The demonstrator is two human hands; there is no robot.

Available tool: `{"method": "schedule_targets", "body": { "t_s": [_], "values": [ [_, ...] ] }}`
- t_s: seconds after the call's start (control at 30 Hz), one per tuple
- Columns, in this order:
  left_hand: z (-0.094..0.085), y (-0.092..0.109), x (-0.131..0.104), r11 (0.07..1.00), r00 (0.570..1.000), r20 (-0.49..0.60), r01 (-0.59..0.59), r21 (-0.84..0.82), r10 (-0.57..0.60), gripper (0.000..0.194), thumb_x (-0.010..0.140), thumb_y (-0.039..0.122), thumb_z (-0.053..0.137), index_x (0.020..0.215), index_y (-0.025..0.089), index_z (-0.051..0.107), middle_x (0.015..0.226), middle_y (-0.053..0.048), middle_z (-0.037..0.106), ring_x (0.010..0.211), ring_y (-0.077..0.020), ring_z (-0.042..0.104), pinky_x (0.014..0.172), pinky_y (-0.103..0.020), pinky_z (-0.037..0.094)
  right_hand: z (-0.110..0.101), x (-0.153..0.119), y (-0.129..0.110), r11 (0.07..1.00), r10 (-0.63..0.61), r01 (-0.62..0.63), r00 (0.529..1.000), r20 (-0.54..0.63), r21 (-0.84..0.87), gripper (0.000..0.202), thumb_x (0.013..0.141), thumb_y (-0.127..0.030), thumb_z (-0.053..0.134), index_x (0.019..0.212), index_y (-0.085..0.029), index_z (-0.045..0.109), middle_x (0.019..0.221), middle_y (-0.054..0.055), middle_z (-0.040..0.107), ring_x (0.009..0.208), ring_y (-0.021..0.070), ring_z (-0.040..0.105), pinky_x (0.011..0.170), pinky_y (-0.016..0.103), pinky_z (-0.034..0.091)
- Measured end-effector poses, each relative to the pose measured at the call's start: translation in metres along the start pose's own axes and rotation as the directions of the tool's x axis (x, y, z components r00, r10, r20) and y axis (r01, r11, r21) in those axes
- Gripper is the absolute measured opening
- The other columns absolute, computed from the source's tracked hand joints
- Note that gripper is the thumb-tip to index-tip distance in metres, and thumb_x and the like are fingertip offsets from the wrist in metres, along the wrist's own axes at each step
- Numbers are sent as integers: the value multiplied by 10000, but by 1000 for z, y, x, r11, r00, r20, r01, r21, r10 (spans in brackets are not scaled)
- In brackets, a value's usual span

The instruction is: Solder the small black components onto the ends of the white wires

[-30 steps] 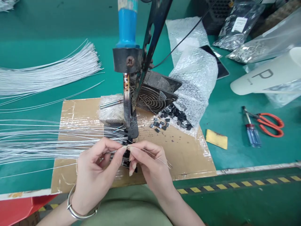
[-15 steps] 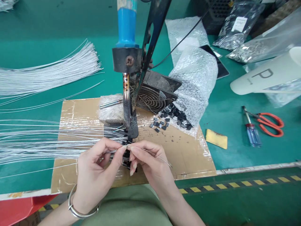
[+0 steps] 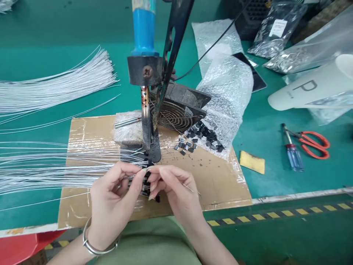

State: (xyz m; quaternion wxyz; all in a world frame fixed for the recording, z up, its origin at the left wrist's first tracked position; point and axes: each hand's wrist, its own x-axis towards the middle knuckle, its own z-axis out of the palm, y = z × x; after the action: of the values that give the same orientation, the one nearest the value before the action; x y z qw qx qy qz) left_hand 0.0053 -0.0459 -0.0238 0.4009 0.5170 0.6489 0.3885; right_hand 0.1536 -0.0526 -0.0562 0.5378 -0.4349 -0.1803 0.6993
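Observation:
My left hand [image 3: 118, 195] is closed in a pinch at the ends of the thin white wires [image 3: 79, 169], over the cardboard sheet [image 3: 220, 184]. Facing it, my right hand [image 3: 176, 187] pinches too, its fingertips nearly meeting those of the left; a thin wire runs back across its palm. What lies between the fingertips is too small to make out. Behind and under the fingers sits a black holder [image 3: 149, 162], partly hidden. The soldering iron [image 3: 145, 121] points down just above it, its blue handle [image 3: 143, 31] held in a black clamp.
A black fan [image 3: 176, 110] stands behind the iron, beside small black parts [image 3: 206, 134] and bubble wrap [image 3: 228, 92]. Another wire bundle [image 3: 55, 88] lies back left. To the right are a yellow sponge [image 3: 252, 162], screwdriver [image 3: 293, 154], red-handled pliers [image 3: 316, 143] and white cup [image 3: 309, 88].
The right hand's fingertips have shifted slightly left and its thumb has lifted a little. My left hand keeps its pinch. The whole view has drifted slightly.

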Motion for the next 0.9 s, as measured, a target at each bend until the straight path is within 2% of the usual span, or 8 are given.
{"method": "schedule_targets", "body": {
  "t_s": [0.1, 0.2, 0.27, 0.33, 0.43, 0.53, 0.73, 0.9],
  "values": [
    [0, 4, 0, 998, 997, -44, 59, -19, -60, 90, 876, 299, 787, 855, 215, 764, 788, -5, 729, 682, -129, 621, 546, -218, 455, -22, 4, -12, 897, -292, 215, 944, -152, -386, 176, 907, -403, 823, 966, -248, 881, 847, 54, 828, 643, 177, 741, 604, 314, 664],
    [1, 7, 0, 996, 996, -28, 84, -29, -84, 85, 866, 307, 791, 859, 224, 775, 808, -5, 742, 696, -133, 625, 560, -223, 462, -44, 12, -24, 500, -619, 240, 771, -149, -832, 144, 904, -346, 820, 985, -230, 848, 870, 53, 795, 709, 184, 715, 659, 322, 626],
    [0, 8, 0, 997, 997, -17, 77, -11, -78, 94, 867, 315, 786, 853, 223, 781, 817, -12, 750, 702, -141, 632, 564, -230, 471, -54, 19, -29, 183, -682, 192, 732, 16, -964, 149, 923, -347, 795, 981, -210, 812, 826, 49, 755, 740, 203, 690, 682, 340, 597],
    [-1, 9, 0, 998, 998, -3, 60, 9, -60, 100, 872, 315, 777, 843, 220, 789, 812, -17, 752, 701, -147, 637, 573, -236, 482, -60, 24, -30, -35, -660, 184, 734, 161, -982, 140, 977, -334, 726, 961, -204, 775, 815, 52, 734, 763, 215, 675, 711, 352, 572],
    [-2, 10, 0, 999, 999, 15, 44, 24, -44, 106, 866, 324, 790, 821, 229, 804, 796, -15, 756, 694, -150, 638, 579, -244, 487, -63, 27, -28, -146, -646, 194, 724, 242, -970, 199, 1046, -291, 599, 955, -190, 744, 866, 76, 749, 746, 207, 666, 731, 355, 547],
    [-3, 11, 0, 998, 999, 18, 39, 52, -40, 83, 858, 319, 800, 825, 245, 819, 828, -23, 780, 718, -165, 663, 581, -256, 494, -62, 25, -26, -74, -650, 189, 735, 192, -979, 210, 1043, -291, 587, 964, -183, 749, 815, 59, 753, 666, 182, 659, 684, 337, 532],
    [-4, 11, 1, 994, 999, 41, 19, 110, -23, 84, 871, 319, 778, 833, 258, 820, 840, -18, 785, 686, -153, 642, 565, -255, 476, -44, 15, -29, 601, -559, 239, 808, -187, -763, 187, 938, -368, 749, 871, -196, 779, 645, 5, 725, 484, 131, 622, 482, 266, 531],
    [-5, 12, 3, 989, 999, 43, 15, 144, -22, 126, 880, 341, 766, 816, 239, 802, 793, -16, 763, 639, -142, 613, 558, -254, 476, -27, 6, -31, 726, -556, 358, 809, -194, -588, 69, 858, -260, 828, 819, -217, 791, 624, -9, 731, 495, 148, 680, 501, 270, 579]
  ]
}}
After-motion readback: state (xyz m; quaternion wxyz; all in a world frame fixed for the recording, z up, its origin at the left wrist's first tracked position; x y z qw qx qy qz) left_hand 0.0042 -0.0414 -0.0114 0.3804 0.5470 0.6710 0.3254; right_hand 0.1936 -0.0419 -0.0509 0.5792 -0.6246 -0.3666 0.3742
